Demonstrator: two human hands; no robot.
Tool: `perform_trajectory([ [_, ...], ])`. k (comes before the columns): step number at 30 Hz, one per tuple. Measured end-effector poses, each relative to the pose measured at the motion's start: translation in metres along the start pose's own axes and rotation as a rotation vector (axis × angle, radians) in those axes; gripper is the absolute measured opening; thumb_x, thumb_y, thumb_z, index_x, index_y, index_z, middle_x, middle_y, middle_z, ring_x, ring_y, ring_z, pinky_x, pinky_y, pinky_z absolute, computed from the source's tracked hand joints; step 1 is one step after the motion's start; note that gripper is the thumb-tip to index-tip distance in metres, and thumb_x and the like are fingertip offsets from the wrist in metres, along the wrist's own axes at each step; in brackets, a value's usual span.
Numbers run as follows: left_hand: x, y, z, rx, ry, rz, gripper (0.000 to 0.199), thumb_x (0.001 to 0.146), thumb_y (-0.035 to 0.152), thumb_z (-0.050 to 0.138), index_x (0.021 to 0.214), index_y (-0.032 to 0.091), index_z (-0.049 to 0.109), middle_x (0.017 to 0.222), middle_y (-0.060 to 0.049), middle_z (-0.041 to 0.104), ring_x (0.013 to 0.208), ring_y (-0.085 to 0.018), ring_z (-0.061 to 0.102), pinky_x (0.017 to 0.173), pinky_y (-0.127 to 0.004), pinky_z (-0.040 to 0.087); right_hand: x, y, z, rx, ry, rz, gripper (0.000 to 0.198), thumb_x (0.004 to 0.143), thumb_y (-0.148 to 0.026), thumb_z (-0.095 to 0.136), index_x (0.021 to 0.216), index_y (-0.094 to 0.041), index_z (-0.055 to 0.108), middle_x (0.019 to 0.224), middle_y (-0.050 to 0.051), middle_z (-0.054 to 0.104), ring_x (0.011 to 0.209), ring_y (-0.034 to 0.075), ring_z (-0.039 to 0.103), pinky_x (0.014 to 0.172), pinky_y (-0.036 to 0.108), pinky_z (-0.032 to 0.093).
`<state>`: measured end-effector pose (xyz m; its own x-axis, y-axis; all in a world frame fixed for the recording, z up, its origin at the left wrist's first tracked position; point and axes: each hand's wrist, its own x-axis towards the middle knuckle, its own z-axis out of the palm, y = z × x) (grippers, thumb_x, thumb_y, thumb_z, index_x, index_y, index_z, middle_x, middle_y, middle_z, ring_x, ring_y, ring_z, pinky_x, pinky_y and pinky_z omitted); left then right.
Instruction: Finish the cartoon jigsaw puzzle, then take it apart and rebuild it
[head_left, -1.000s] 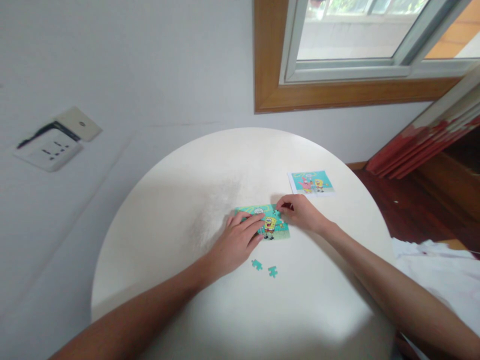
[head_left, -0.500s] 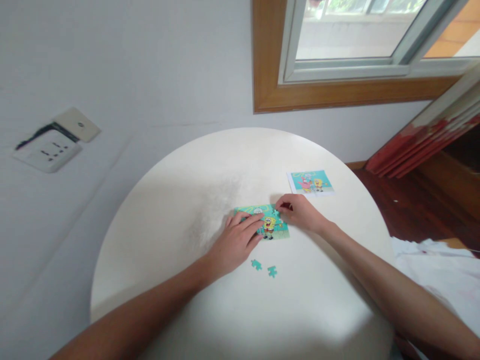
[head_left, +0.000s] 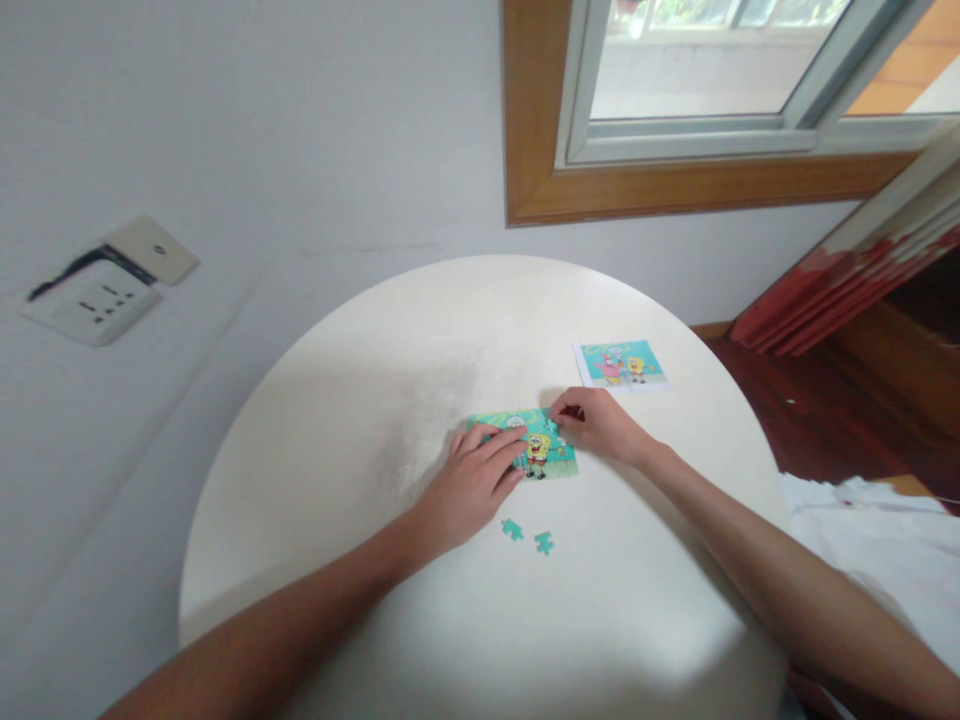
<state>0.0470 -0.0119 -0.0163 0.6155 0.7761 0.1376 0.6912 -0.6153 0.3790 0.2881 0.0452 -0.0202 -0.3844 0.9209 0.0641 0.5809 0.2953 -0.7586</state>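
A small jigsaw puzzle [head_left: 538,455] with a yellow cartoon sponge on a teal ground lies near the middle of the table. Spread flat over its left part is my left hand [head_left: 478,485], hiding some of the picture. My right hand [head_left: 592,425] is at the puzzle's upper right, with thumb and finger pinched on a teal puzzle piece [head_left: 551,426]. White gaps show in the picture beside that piece. Two loose teal pieces, one on the left [head_left: 512,529] and one on the right [head_left: 544,543], lie on the table in front of the puzzle.
Behind my right hand a printed reference picture [head_left: 622,364] with pink and yellow figures lies on the round white table [head_left: 315,450]. A wall with a socket [head_left: 101,300] and a window [head_left: 675,150] borders the table's far side. White cloth [head_left: 877,550] is at the right.
Almost nothing differs. The pinched piece and my right fingertips have shifted very slightly; my left hand stays on the puzzle.
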Motion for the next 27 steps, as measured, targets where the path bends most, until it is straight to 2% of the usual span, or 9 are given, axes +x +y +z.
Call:
perform_trajectory([
  [8, 0.000, 0.000, 0.000, 0.014, -0.008, -0.003, 0.031, 0.098, 0.031, 0.052, 0.127, 0.025, 0.060, 0.142, -0.002, 0.055, 0.119, -0.026, 0.044, 0.099, -0.046, 0.037, 0.000, 0.001, 0.000, 0.020, 0.015, 0.007, 0.013, 0.078, -0.016, 0.057, 0.079, -0.018, 0.070, 0.077, 0.004, 0.068, 0.066, 0.015, 0.057, 0.064, 0.029, 0.044],
  [12, 0.000, 0.001, -0.001, 0.010, -0.006, -0.002, 0.031, 0.098, 0.032, 0.051, 0.127, 0.025, 0.060, 0.142, -0.001, 0.055, 0.118, -0.026, 0.044, 0.097, -0.046, 0.037, -0.006, 0.002, -0.004, -0.006, 0.034, -0.041, 0.019, 0.082, -0.016, 0.054, 0.086, -0.018, 0.073, 0.080, 0.005, 0.066, 0.065, 0.014, 0.056, 0.064, 0.029, 0.043],
  [16, 0.001, 0.000, 0.000, 0.005, -0.007, -0.005, 0.031, 0.098, 0.032, 0.051, 0.127, 0.025, 0.060, 0.142, -0.001, 0.054, 0.119, -0.026, 0.043, 0.098, -0.046, 0.037, -0.016, -0.004, -0.008, -0.066, -0.024, -0.127, 0.028, 0.084, -0.010, 0.049, 0.091, -0.019, 0.075, 0.082, 0.004, 0.061, 0.064, 0.012, 0.053, 0.063, 0.028, 0.041],
  [21, 0.000, 0.000, 0.000, 0.002, -0.014, -0.016, 0.031, 0.098, 0.032, 0.051, 0.127, 0.025, 0.061, 0.142, -0.002, 0.055, 0.118, -0.026, 0.044, 0.099, -0.045, 0.037, -0.020, -0.009, -0.010, -0.125, -0.083, -0.156, 0.028, 0.083, -0.008, 0.050, 0.083, -0.019, 0.075, 0.078, 0.003, 0.057, 0.064, 0.013, 0.052, 0.060, 0.027, 0.038],
  [23, 0.000, 0.000, -0.001, -0.001, -0.010, -0.016, 0.031, 0.098, 0.032, 0.051, 0.126, 0.025, 0.061, 0.141, -0.002, 0.055, 0.118, -0.026, 0.044, 0.099, -0.045, 0.037, -0.020, -0.008, -0.011, -0.093, -0.036, -0.148, 0.029, 0.083, -0.008, 0.049, 0.086, -0.019, 0.075, 0.079, 0.004, 0.059, 0.065, 0.013, 0.053, 0.061, 0.027, 0.039],
  [27, 0.000, -0.001, 0.000, 0.002, -0.007, -0.009, 0.032, 0.098, 0.032, 0.051, 0.127, 0.024, 0.061, 0.141, -0.003, 0.056, 0.118, -0.026, 0.044, 0.099, -0.046, 0.037, -0.019, -0.001, -0.016, -0.075, 0.149, -0.102, 0.032, 0.083, -0.010, 0.046, 0.093, -0.019, 0.075, 0.081, 0.005, 0.064, 0.069, 0.015, 0.057, 0.067, 0.029, 0.042],
])
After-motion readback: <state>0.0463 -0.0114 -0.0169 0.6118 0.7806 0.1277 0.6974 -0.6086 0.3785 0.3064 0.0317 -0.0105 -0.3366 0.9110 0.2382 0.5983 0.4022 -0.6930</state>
